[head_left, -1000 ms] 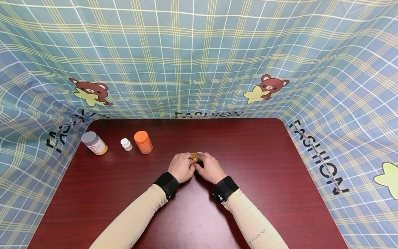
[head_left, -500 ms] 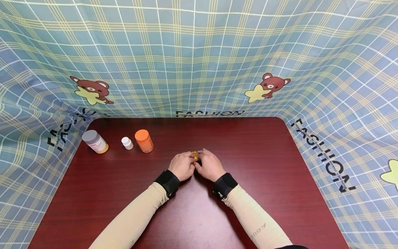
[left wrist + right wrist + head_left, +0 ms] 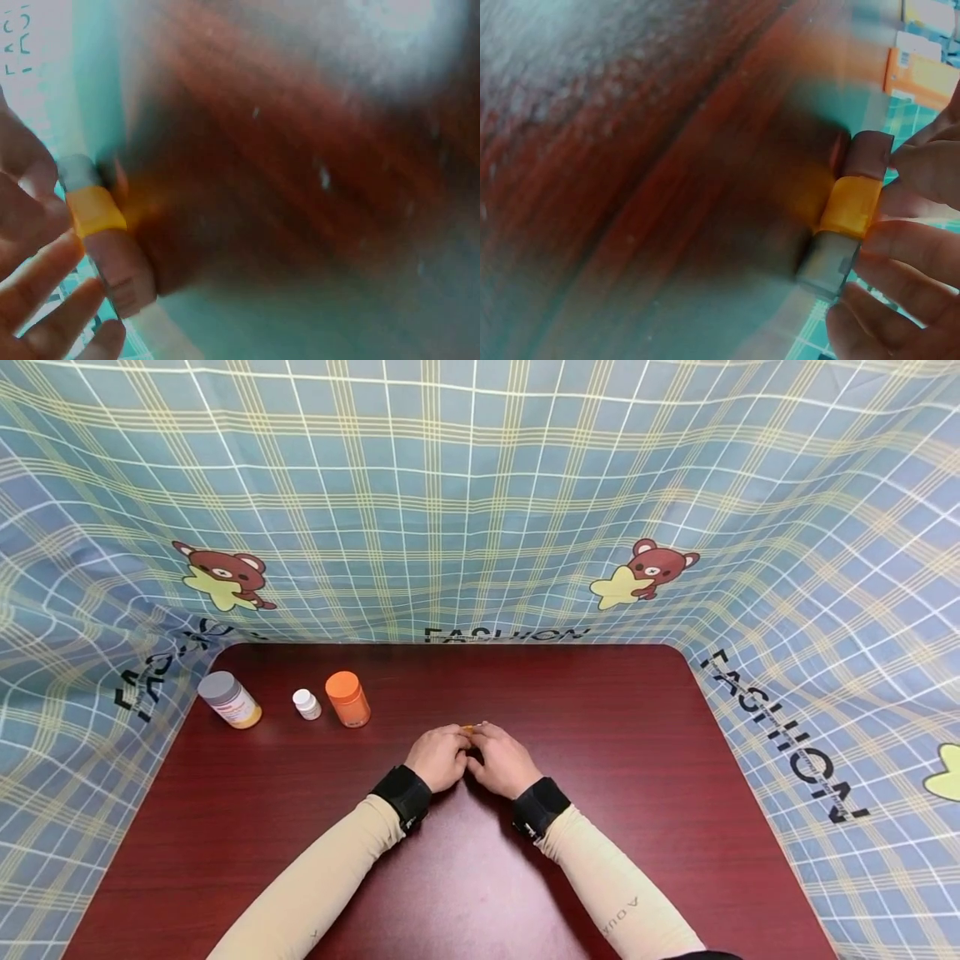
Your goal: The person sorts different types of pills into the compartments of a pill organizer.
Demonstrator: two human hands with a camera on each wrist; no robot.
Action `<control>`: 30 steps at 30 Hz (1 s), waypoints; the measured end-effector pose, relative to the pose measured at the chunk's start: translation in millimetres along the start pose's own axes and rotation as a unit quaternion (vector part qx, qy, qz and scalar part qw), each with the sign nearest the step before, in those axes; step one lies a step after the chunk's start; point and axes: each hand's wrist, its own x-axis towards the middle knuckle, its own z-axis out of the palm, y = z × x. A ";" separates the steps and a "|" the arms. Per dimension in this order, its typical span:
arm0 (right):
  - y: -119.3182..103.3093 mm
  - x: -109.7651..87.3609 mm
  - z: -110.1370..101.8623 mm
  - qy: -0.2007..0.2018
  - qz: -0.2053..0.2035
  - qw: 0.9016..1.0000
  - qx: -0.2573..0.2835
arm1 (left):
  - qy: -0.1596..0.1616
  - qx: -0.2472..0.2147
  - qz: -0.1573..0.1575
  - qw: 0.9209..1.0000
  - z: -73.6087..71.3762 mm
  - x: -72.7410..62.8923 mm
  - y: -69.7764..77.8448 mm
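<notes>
My left hand point(image 3: 440, 758) and right hand point(image 3: 504, 762) meet at mid-table, their fingers bent round a small object made of three coloured sections in a row. Only a thin yellow strip of that object point(image 3: 468, 728) shows in the head view. Its yellow middle section point(image 3: 97, 210) lies between a grey and a dull pink one in the left wrist view. The right wrist view shows the same row, with the grey section point(image 3: 828, 264) nearest the right hand's fingers point(image 3: 885, 319). The left hand holds the pink end. Most of the object's far side is hidden behind the fingers.
Towards the back left of the dark red table point(image 3: 600, 710) stand an orange bottle point(image 3: 348, 702), a small white bottle point(image 3: 306, 704) and a grey-lidded jar point(image 3: 231, 700). A checked cloth point(image 3: 465, 527) hangs behind the table and along its sides.
The right hand's fingers have shifted slightly left over the object, bringing both hands together. Its yellow and grey top, visible before, is now mostly covered. The bottles stay in place.
</notes>
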 end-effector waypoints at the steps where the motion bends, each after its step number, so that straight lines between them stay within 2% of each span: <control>1: -0.7 0.4 -0.2 0.002 0.002 1.000 -0.001 | -0.005 -0.005 -0.005 1.000 -1.2 0.8 -1.2; 4: -3.3 0.6 -0.3 0.008 0.015 1.000 -0.005 | -0.015 -0.010 -0.014 1.000 -4.2 2.0 -5.6; 10: -7.2 -2.4 1.5 0.000 0.019 1.000 -0.019 | -0.038 0.030 -0.040 0.998 -5.2 -2.5 -13.8; 13: -6.9 -1.1 0.6 0.006 0.019 1.000 -0.023 | -0.037 0.040 -0.046 0.997 -4.5 -1.0 -15.6; 18: -7.5 -0.1 -1.1 0.016 0.024 0.999 -0.019 | -0.041 0.051 -0.039 0.997 -2.0 3.1 -14.4; 22: -9.0 -0.6 0.5 0.022 0.017 1.000 -0.013 | -0.048 0.058 -0.050 0.996 -0.2 3.2 -11.0; 27: -10.0 0.6 0.3 0.027 0.014 1.000 -0.007 | -0.038 0.051 -0.065 0.996 -0.4 4.3 -8.5; 30: -9.6 1.8 0.0 0.024 0.014 1.000 -0.008 | -0.036 0.026 -0.077 0.996 -2.3 5.2 -9.6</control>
